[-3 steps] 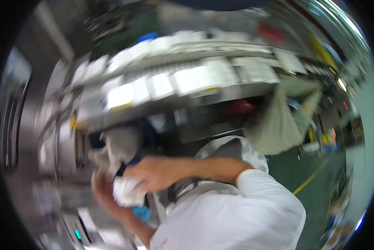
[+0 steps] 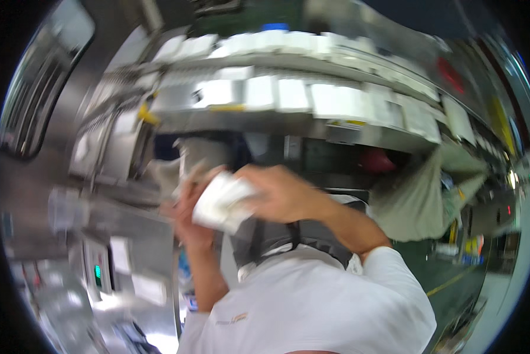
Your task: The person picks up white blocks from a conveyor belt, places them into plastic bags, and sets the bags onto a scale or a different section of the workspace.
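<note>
Both my hands are raised in front of me and close around a white crumpled bundle (image 2: 221,200) that looks like cloth or soft packets. My left hand (image 2: 189,221) holds it from below and behind. My right hand (image 2: 285,193) wraps over it from the right, the forearm running down to a white sleeve (image 2: 359,283). The picture is blurred by motion, so the bundle's exact kind is unclear.
A long metal conveyor line (image 2: 288,127) carries rows of white flat packs (image 2: 288,94) across the top. A grey-green cloth sack (image 2: 418,197) hangs at the right. A metal machine with a small green-lit panel (image 2: 98,272) stands at lower left. Green floor with a yellow line (image 2: 454,280) lies to the right.
The view has swung, and both hands with the white bundle sit higher and further right in the picture than a moment ago.
</note>
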Motion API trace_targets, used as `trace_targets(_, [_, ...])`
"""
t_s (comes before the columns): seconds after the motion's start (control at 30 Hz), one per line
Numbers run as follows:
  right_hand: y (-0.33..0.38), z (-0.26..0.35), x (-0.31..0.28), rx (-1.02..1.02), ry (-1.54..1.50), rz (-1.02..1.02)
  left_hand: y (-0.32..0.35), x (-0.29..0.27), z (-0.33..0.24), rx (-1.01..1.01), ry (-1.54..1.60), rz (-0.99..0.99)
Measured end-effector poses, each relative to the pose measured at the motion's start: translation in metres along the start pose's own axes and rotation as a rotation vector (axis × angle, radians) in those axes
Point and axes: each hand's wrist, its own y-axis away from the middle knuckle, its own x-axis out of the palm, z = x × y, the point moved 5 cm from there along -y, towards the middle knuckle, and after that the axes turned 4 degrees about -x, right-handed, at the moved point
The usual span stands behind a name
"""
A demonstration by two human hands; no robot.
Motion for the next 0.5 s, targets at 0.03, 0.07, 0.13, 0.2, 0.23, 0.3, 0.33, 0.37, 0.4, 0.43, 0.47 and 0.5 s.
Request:
trace_targets(0.03, [0.023,-0.015,-0.051,0.123,0.206,0.022,-0.035,-0.010,0.108,0.018,0.082,-0.206])
trace_targets(0.07, [0.042,-0.028,-0.042,0.267,0.153,-0.046,-0.061,-0.004,0.113,0.081,0.097,-0.101])
trace_targets(0.13, [0.002,-0.011,-0.094,0.086,0.348,-0.201,-0.086,0.032,0.076,0.063,0.055,-0.055])
trace_targets(0.2, [0.007,-0.018,-0.090,0.057,0.425,-0.314,-0.084,0.041,0.068,0.161,-0.188,0.050])
trace_targets(0.23, [0.014,-0.020,-0.091,0.055,0.482,-0.352,-0.085,0.052,0.072,0.199,-0.275,0.031])
trace_targets(0.3, [0.024,-0.021,-0.092,0.056,0.576,-0.405,-0.084,0.073,0.076,0.275,-0.458,-0.007])
trace_targets(0.33, [0.028,-0.022,-0.094,0.059,0.614,-0.419,-0.086,0.074,0.078,0.258,-0.464,-0.020])
trace_targets(0.37, [0.030,-0.022,-0.096,0.061,0.651,-0.431,-0.090,0.073,0.079,0.243,-0.470,-0.035])
trace_targets(0.4, [0.031,-0.022,-0.097,0.071,0.556,-0.409,-0.092,0.071,0.079,0.225,-0.478,-0.052])
trace_targets(0.43, [0.032,-0.022,-0.100,0.081,0.460,-0.385,-0.091,0.071,0.076,0.211,-0.468,-0.037])
trace_targets(0.47, [0.033,-0.023,-0.102,0.090,0.365,-0.360,-0.090,0.069,0.074,0.177,-0.391,-0.020])
trace_targets(0.5, [0.036,-0.026,-0.105,0.130,0.230,-0.331,-0.091,0.070,0.074,0.146,-0.311,0.000])
